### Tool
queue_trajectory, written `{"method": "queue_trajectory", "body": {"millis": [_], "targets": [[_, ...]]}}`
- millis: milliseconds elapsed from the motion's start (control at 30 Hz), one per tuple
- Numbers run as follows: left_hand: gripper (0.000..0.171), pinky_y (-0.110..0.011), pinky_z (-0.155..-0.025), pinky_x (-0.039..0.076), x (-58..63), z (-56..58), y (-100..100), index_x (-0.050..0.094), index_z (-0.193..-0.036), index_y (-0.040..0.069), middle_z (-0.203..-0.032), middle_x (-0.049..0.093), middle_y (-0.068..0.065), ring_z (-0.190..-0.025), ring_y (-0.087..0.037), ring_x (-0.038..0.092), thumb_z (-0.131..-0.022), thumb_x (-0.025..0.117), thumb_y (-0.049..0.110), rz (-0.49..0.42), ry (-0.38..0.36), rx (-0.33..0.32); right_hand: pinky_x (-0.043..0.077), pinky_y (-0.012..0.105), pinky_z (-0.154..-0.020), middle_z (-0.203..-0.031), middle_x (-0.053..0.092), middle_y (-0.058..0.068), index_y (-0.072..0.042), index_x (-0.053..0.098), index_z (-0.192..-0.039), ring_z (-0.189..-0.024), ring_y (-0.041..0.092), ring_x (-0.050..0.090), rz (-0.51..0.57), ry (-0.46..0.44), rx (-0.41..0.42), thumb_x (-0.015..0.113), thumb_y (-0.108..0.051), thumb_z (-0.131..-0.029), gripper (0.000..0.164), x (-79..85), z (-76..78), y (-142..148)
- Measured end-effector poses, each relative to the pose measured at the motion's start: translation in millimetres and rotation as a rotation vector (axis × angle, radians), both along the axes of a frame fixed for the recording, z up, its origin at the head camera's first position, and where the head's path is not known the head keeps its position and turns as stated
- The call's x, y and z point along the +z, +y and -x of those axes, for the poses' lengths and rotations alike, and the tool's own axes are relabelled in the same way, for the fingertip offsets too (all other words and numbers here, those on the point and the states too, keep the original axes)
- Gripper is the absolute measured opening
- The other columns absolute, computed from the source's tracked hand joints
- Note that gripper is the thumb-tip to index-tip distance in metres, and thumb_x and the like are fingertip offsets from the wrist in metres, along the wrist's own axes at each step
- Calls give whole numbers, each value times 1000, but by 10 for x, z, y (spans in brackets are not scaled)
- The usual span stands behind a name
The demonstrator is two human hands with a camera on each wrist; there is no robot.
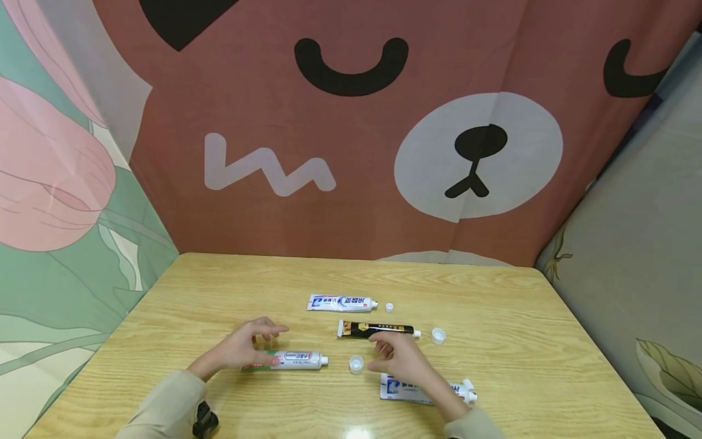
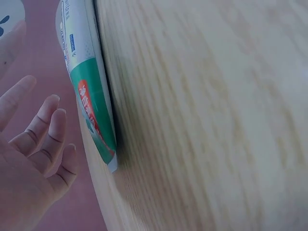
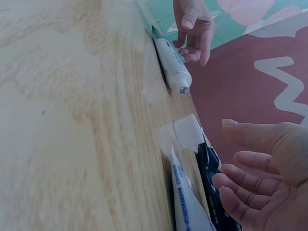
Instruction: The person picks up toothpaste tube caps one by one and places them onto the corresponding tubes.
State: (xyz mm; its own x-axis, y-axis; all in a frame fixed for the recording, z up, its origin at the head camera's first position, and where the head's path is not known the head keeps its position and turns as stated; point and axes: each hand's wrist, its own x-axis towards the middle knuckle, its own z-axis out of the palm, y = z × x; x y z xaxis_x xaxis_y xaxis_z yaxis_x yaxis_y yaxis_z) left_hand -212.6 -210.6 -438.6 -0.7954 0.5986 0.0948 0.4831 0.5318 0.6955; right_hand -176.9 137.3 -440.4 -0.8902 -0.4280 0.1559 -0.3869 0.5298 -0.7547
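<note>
On the table, a white and green toothpaste tube [image 1: 301,360] lies uncapped, its nozzle pointing right. My left hand [image 1: 241,346] hovers over its green end with spread, loosely bent fingers; the left wrist view shows the hand [image 2: 36,159] apart from the tube [image 2: 91,94]. A white screw cap [image 1: 356,364] sits just right of that nozzle. Beside this cap is my right hand [image 1: 403,358], relaxed, with nothing in its grasp; a gap shows between its thumb and the cap [image 3: 188,131] in the right wrist view. The right forearm passes over a white-and-blue tube [image 1: 392,388].
Farther back lie a black toothpaste tube [image 1: 352,330] and a white-and-blue tube [image 1: 340,303], both with nozzles to the right. A larger white cap [image 1: 438,335] and a small one [image 1: 389,308] are near them. A bear-print cloth [image 1: 356,225] hangs behind the wooden table [image 1: 230,280].
</note>
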Motion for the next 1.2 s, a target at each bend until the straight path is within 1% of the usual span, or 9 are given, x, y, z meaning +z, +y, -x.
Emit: {"method": "queue_trajectory", "body": {"millis": [133, 333, 500, 700, 800, 1000, 1200], "targets": [[60, -31, -68, 39, -3, 2, 5, 57, -120, 2, -101, 57, -8, -86, -23, 51, -71, 77, 31, 9, -23, 5, 47, 21, -61, -85, 60, 9, 6, 59, -108, -68, 12, 56, -18, 6, 7, 79, -13, -69, 48, -21, 6, -33], [59, -32, -67, 40, -22, 6, 8, 57, -121, 2, -100, 57, -7, -82, -20, 50, -72, 77, 29, 15, -41, -8, 46, 21, -60, -83, 61, 9, 7, 60, -106, -66, 13, 56, -30, 29, 24, 79, -14, -66, 49, -34, 7, -94], [59, -32, -67, 40, -35, 1, 7, 56, -122, 2, -99, 56, -7, -81, -20, 49, -73, 76, 29, 2, -49, -28, 44, 20, -57, -79, 60, 5, 5, 61, -105, -63, 10, 53, -62, 37, 21, 80, -14, -65, 48, -79, 22, -137], [59, -33, -67, 40, -35, 1, -2, 55, -123, 2, -99, 56, -8, -81, -21, 49, -74, 75, 29, -1, -72, -32, 42, 19, -55, -75, 57, 1, 4, 63, -103, -60, 5, 48, -89, 53, 34, 81, -14, -64, 46, -133, 49, -189], [60, -34, -68, 40, -23, 3, 1, 55, -123, 2, -99, 56, -8, -82, -21, 49, -74, 76, 29, 2, -82, -32, 42, 19, -55, -73, 57, -1, 4, 63, -102, -60, 2, 46, -104, 50, 44, 81, -14, -64, 46, -145, 61, -214], [64, -36, -73, 41, -9, 3, 19, 52, -126, 0, -99, 55, -7, -84, -22, 50, -73, 76, 26, 17, -80, -38, 40, 19, -55, -70, 56, -2, 3, 65, -99, -59, 2, 45, -110, 52, 42, 82, -10, -61, 43, -142, 57, -269], [64, -36, -75, 42, -17, -14, 28, 52, -126, 1, -98, 55, -6, -86, -22, 50, -73, 76, 27, 32, -100, -45, 39, 19, -54, -66, 55, -6, -3, 68, -89, -57, 1, 43, -112, 36, 26, 81, -9, -61, 31, -154, 59, -295]]}}
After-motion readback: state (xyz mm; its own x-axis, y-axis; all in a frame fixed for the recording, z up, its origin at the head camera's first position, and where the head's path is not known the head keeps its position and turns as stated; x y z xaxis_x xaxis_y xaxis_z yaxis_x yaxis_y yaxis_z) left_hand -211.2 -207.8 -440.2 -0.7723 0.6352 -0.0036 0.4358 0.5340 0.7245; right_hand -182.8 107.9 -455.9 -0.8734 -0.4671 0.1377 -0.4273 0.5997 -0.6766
